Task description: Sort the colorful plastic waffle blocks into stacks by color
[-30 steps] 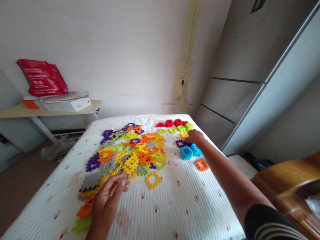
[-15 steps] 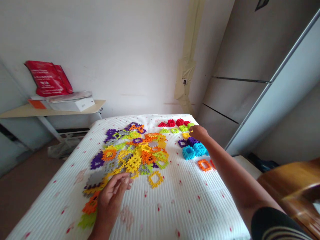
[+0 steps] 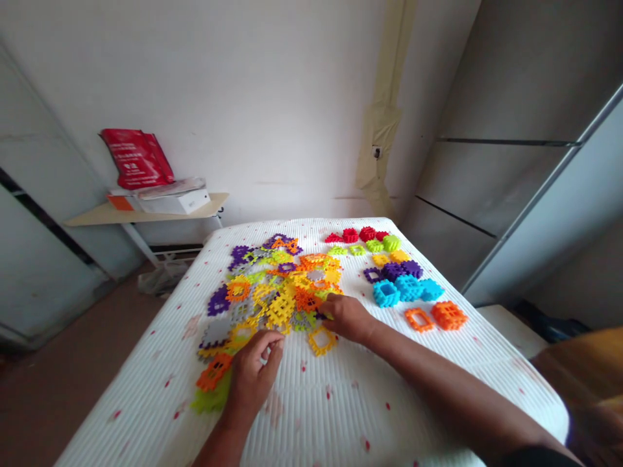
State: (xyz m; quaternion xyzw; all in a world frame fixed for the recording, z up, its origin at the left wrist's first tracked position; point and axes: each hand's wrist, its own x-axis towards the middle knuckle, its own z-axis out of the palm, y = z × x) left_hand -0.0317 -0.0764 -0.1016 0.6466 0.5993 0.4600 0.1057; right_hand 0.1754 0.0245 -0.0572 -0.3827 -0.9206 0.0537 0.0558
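Note:
Plastic notched pieces in many colours lie in a loose pile (image 3: pixel 280 310) on the white ribbed cloth (image 3: pixel 341 408). My right hand (image 3: pixel 345 316) reaches to the pile's right edge, its fingers bent onto a green piece (image 3: pixel 327 294), just above a yellow square frame (image 3: pixel 322 340). By the pile's near edge, my left hand (image 3: pixel 257 366) is curled with thumb and fingertips close together; what it holds, if anything, cannot be made out. An orange piece (image 3: pixel 214 371) and a green piece (image 3: pixel 213 397) lie left of it.
Sorted rows stand at the right: red (image 3: pixel 367 234), green (image 3: pixel 374 246), yellow (image 3: pixel 399 257), purple (image 3: pixel 393 270), blue (image 3: pixel 409 287) and orange (image 3: pixel 448 315). A side shelf (image 3: pixel 97 215) holds a red bag (image 3: pixel 134 159) and a white box (image 3: pixel 175 200). Cabinet doors (image 3: pixel 506 136) flank the right.
My right hand has moved from the green row back to the pile's right edge. A green piece now sits at that row's right end. The view has shifted left.

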